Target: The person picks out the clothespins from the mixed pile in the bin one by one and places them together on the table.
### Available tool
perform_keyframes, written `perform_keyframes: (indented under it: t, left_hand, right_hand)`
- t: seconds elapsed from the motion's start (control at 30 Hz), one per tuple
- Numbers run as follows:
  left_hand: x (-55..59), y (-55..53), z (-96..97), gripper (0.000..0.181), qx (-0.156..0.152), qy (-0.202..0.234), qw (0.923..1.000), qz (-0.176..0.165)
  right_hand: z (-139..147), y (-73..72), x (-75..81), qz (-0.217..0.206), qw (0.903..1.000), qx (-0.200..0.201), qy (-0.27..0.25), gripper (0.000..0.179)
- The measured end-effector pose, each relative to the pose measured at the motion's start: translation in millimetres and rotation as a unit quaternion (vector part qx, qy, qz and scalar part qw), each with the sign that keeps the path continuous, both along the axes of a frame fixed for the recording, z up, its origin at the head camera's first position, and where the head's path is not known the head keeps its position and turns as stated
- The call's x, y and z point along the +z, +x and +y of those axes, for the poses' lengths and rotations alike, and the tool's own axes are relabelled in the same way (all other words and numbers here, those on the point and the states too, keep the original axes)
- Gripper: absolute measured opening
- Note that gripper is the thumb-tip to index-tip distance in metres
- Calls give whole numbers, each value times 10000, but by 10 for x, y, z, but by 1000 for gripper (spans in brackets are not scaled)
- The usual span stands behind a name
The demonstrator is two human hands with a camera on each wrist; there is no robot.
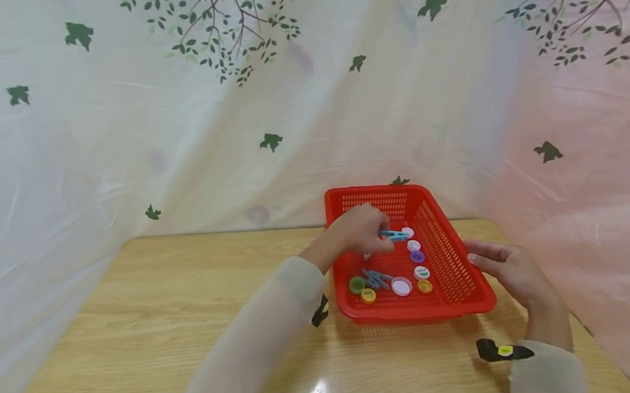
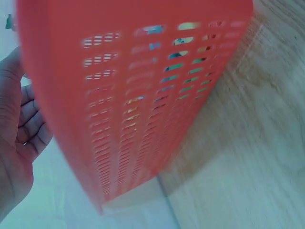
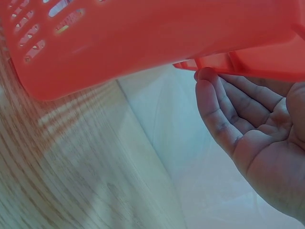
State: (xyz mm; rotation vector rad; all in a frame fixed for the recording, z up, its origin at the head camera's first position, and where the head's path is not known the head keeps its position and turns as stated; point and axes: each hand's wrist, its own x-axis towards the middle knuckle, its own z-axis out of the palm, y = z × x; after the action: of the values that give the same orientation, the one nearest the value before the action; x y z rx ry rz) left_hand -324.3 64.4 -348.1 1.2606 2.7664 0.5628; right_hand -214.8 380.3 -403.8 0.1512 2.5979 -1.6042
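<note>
Red plastic basket (image 1: 454,275) with slotted walls, standing on the wooden bench (image 1: 201,304) right of the scene's centre. The left hand (image 1: 361,230) reaches over the basket's left side and pinches a blue clothes peg (image 1: 393,235) above the basket floor; whether the peg touches the white cap (image 1: 408,232) beside it cannot be told. The right hand (image 1: 514,274) grasps the basket's right edge. Near left inside, grey pegs (image 1: 376,279) lie between a green cap (image 1: 357,285) and a pink-rimmed cap (image 1: 402,286).
</note>
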Motion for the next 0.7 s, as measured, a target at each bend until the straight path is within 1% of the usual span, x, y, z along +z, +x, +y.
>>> perform_keyframes:
  t: [0.1, 0.13, 0.3, 0.4, 0.5, 0.63, 0.7]
  left_hand:
    - [59, 4, -68, 22, -86, -42, 9996, 249]
    - [75, 5, -98, 23, -85, -32, 9996, 282]
    - [132, -8, -300, 20, 18, 111, 9981, 609]
    - [161, -25, -469, 16, 147, 227, 9967, 761]
    - [181, -42, -662, 14, 292, 227, 9952, 911]
    - [191, -57, -938, 15, 355, 408, 9930, 1049]
    - [198, -66, -1061, 14, 394, 547, 9923, 1042]
  right_hand:
    - [-1, 3, 14, -78, 10000, -29, -5, 69]
    - [-1, 4, 16, -116, 9999, -46, 2, 70]
    - [-7, 16, 21, -293, 9994, -128, 93, 72]
    - [-9, 21, 25, -283, 9995, -123, 81, 72]
    - [-10, 22, 32, -268, 9996, -115, 68, 72]
    - [-14, 12, 24, -232, 9997, -61, 101, 73]
    - [-14, 9, 25, -233, 9996, -45, 129, 73]
